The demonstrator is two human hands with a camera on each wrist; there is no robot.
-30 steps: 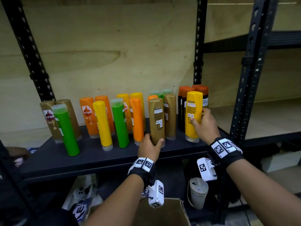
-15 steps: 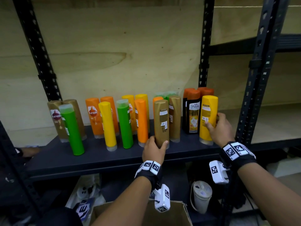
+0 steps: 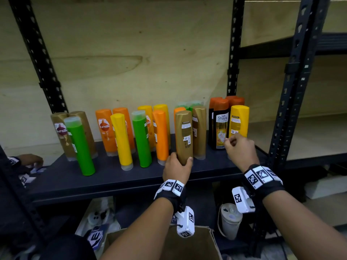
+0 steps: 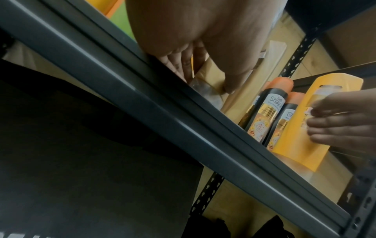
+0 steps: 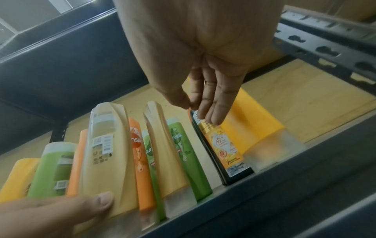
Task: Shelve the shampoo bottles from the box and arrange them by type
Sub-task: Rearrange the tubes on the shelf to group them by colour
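Several shampoo bottles stand on the dark shelf (image 3: 112, 177): gold, green, orange, yellow and black ones. My left hand (image 3: 177, 167) grips the base of a gold bottle (image 3: 184, 136) at the shelf's front; the thumb (image 5: 81, 206) presses its side, and the fingers (image 4: 183, 67) wrap behind it. My right hand (image 3: 237, 147) holds nothing, its fingers (image 5: 213, 106) nearly straight in front of the black Shayla bottles (image 3: 221, 126) and the yellow bottle (image 3: 239, 121). That yellow bottle (image 4: 301, 136) stands upright just right of the black ones (image 4: 266, 109).
A black upright post (image 3: 293, 91) rises right of the yellow bottle. An open cardboard box (image 3: 202, 246) sits below my arms, beside a white lidded cup (image 3: 230, 220). Another person's hand (image 3: 28, 160) is at the far left. Bare shelf lies in front of the bottles.
The right hand carried the yellow bottle from in front of the black bottles to their right side, set it down and let go. The left hand kept its grip on the gold bottle.
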